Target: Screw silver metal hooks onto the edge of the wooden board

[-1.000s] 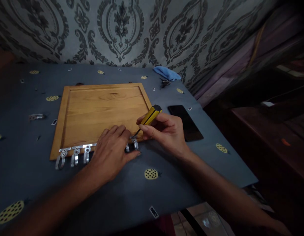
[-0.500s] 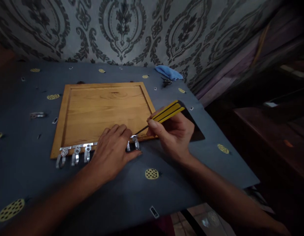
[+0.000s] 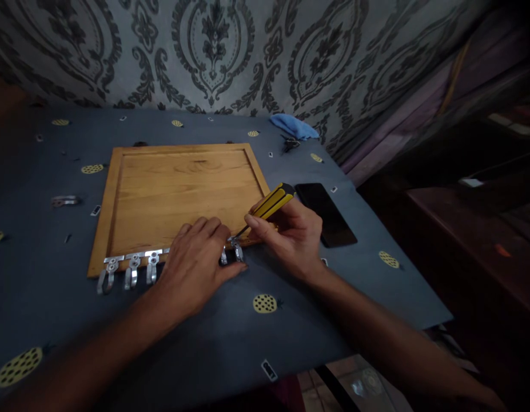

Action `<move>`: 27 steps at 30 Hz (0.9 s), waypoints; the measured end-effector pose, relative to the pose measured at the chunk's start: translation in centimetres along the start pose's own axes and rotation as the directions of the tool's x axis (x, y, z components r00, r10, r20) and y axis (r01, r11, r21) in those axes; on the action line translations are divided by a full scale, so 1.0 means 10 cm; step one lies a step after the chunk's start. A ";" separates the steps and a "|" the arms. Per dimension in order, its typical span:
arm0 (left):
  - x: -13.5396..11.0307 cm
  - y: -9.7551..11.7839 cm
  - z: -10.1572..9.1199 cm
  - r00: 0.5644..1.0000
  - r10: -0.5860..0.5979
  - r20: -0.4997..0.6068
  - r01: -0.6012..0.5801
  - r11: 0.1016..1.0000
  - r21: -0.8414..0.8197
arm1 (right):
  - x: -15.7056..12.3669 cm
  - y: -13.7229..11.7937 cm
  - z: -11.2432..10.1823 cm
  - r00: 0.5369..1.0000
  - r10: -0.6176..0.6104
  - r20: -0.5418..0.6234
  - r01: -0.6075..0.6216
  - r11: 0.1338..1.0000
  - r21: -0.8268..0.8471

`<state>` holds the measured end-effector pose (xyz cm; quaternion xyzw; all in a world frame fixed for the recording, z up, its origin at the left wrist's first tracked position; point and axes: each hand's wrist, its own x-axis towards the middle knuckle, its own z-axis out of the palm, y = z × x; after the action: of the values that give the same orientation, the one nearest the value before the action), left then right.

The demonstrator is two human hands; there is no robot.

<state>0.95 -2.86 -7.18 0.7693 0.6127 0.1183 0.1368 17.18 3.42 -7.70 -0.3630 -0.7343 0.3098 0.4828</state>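
A framed wooden board (image 3: pixel 183 194) lies on the table with a row of metal hooks (image 3: pixel 153 266) along its near edge. My left hand (image 3: pixel 196 263) grips that edge over the middle hooks, fingers on the wood and thumb out to the right below; it hides part of the row. My right hand (image 3: pixel 293 234) is closed around a yellow and black screwdriver (image 3: pixel 273 203). The screwdriver is tilted, its tip at the top of the rightmost hook (image 3: pixel 236 249). Whether a screw is under the tip is too small to tell.
A black phone (image 3: pixel 327 214) lies right of the board. Behind it are a blue cloth (image 3: pixel 294 126) and a small dark object (image 3: pixel 290 144). A loose metal hook (image 3: pixel 64 201) lies to the left. The table (image 3: pixel 325 315) ends at the right, and a patterned wall stands behind.
My right hand and the screwdriver have shifted left and the handle now stands steeper, uncovering the phone. My left hand and the board have stayed put.
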 end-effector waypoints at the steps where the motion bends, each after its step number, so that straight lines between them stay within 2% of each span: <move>1: 0.00 0.00 0.00 1.000 0.000 0.002 0.000 1.000 -0.001 | 0.00 0.00 0.00 1.000 -0.004 0.006 0.004 1.000 -0.002; 5: -0.01 -0.01 0.01 1.000 0.008 -0.010 -0.008 1.000 0.001 | 0.01 0.00 -0.01 0.998 0.034 0.056 -0.038 0.997 0.063; 10: 0.00 -0.01 0.01 1.000 0.002 -0.011 -0.002 1.000 0.003 | 0.05 -0.04 -0.06 0.978 0.141 0.153 -0.171 0.965 0.200; 15: 0.02 0.01 -0.01 1.000 -0.018 0.017 0.018 1.000 0.000 | 0.09 -0.05 -0.10 0.959 0.171 0.225 -0.217 0.955 0.202; 17: 0.02 0.01 -0.01 1.000 -0.013 0.016 0.013 1.000 0.003 | 0.09 -0.03 -0.09 0.968 0.150 0.203 -0.187 0.966 0.177; 21: 0.01 0.01 0.00 1.000 -0.001 0.005 0.001 1.000 0.011 | 0.05 0.03 -0.04 0.995 0.075 0.070 -0.082 0.992 0.101; 27: 0.00 -0.01 0.01 0.999 0.016 -0.028 -0.016 1.000 0.017 | -0.01 0.03 -0.02 0.998 -0.059 -0.036 0.062 0.995 0.082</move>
<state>0.90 -2.84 -7.35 0.7736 0.6093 0.1250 0.1211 17.44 3.52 -7.97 -0.3252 -0.7234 0.3191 0.5187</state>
